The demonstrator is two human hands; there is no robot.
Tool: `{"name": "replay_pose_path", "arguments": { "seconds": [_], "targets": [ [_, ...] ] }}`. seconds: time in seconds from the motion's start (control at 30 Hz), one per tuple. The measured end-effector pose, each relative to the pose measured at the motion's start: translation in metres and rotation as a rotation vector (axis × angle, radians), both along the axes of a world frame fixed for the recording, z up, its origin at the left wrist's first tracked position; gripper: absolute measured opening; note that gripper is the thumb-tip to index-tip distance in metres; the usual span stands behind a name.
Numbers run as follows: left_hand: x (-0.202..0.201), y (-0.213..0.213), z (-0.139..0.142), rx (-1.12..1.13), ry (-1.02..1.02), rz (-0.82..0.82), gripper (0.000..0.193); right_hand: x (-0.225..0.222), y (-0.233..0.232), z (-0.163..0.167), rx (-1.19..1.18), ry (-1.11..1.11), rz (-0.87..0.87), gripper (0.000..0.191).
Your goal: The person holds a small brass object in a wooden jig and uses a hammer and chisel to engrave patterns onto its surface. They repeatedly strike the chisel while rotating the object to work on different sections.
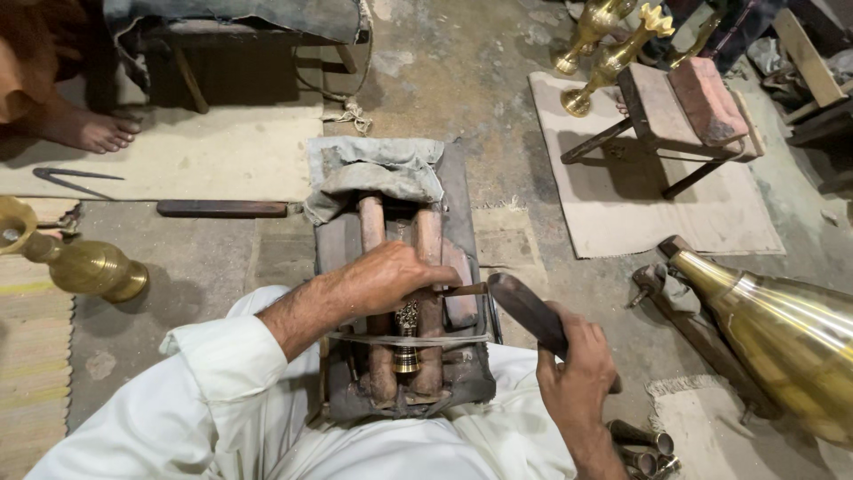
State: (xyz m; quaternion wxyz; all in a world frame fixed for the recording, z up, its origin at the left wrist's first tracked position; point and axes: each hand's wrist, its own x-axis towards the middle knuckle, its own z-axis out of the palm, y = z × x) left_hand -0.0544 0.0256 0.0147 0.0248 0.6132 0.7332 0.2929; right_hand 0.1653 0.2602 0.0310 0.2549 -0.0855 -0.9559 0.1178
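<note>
- Head view: left hand (pixel 391 276) presses on two wooden rollers (pixel 426 302), fingers curled over them
- small brass piece (pixel 407 338) sits between the rollers, under that hand
- right hand (pixel 577 373) has fingers wrapped around a dark-handled tool (pixel 524 311), tip near the left fingers

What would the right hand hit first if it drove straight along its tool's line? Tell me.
Likely the left hand: the right hand aims its dark-handled tool up-left at those fingers, above the small brass piece. Depth is unclear.

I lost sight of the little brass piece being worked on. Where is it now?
In the head view, the small brass piece lies at centre, cradled between two wooden rollers of the bench block, just below the left hand and left of the right hand.
</note>
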Motion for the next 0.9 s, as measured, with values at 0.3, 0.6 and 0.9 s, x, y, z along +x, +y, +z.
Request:
{"name": "replay_pose_path", "arguments": {
  "seconds": [0.3,0.6,0.9],
  "targets": [
    [0.002,-0.006,0.007,-0.024,0.011,0.001,0.051,-0.002,-0.005,0.016,-0.465,0.025,-0.154,0.037],
    [0.032,-0.029,-0.02,0.55,-0.532,0.449,0.031,-0.011,0.013,0.01,-0.353,-0.378,-0.023,0.045],
    [0.089,-0.003,-0.054,0.88,-0.508,0.85,0.024,-0.063,0.018,0.032,-0.416,-0.597,0.243,0.043]
  ]
}}
